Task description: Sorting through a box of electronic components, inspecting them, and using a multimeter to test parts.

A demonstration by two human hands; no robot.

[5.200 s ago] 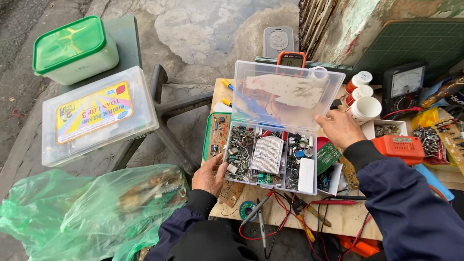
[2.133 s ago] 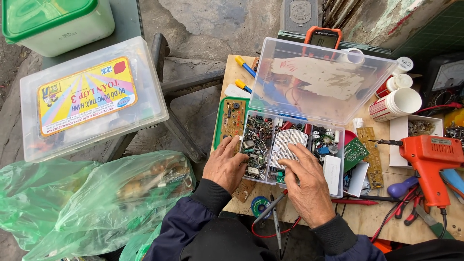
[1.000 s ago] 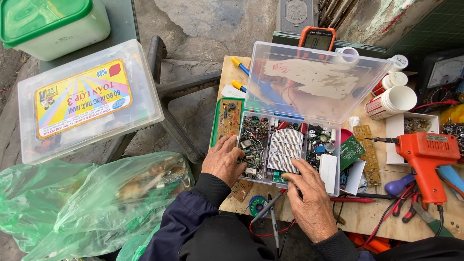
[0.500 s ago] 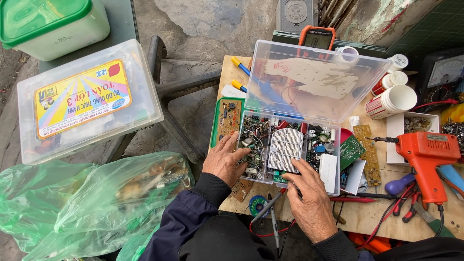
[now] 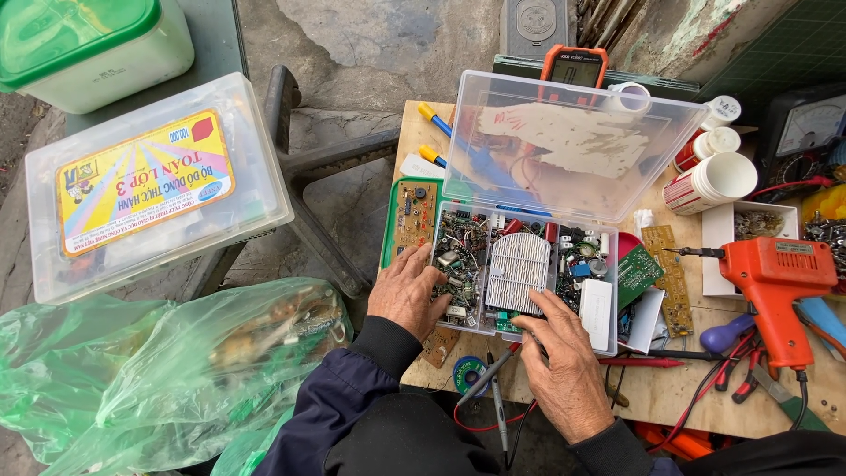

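1. A clear plastic parts box [image 5: 529, 278] sits open on a plywood table [image 5: 670, 397], its lid [image 5: 573, 145] tipped up on the far side. The compartments hold small electronic parts.
2. Left hand [image 5: 410, 295] lies palm down on the box's near left corner. Fingers are loosely spread and bent, tips resting in the left compartment among the loose parts. It grips nothing that I can see.
3. Right hand [image 5: 568, 375] rests on the box's near edge, right of the left hand. Fingers reach toward the far side, and the fingertips [image 5: 538, 304] touch the near edge of a white ribbed block [image 5: 518, 271] lying in the middle compartment. The hand is mostly flat and open; whether it pinches anything I cannot tell.
4. The ribbed block lies between the two hands, just beyond the right fingertips.
5. A green circuit board [image 5: 412, 216] lies just left of the box, on the far side of the left hand.
6. An orange soldering gun [image 5: 780, 286] lies well to the right of the box.
7. White cups [image 5: 714, 181] stand on the far right, beside the lid.
8. An orange meter [image 5: 575, 66] stands behind the lid.
9. A second clear lidded box [image 5: 150, 189] with a yellow label sits far left, off the table.
10. Green plastic bags [image 5: 150, 379] lie near left, beside the left sleeve.
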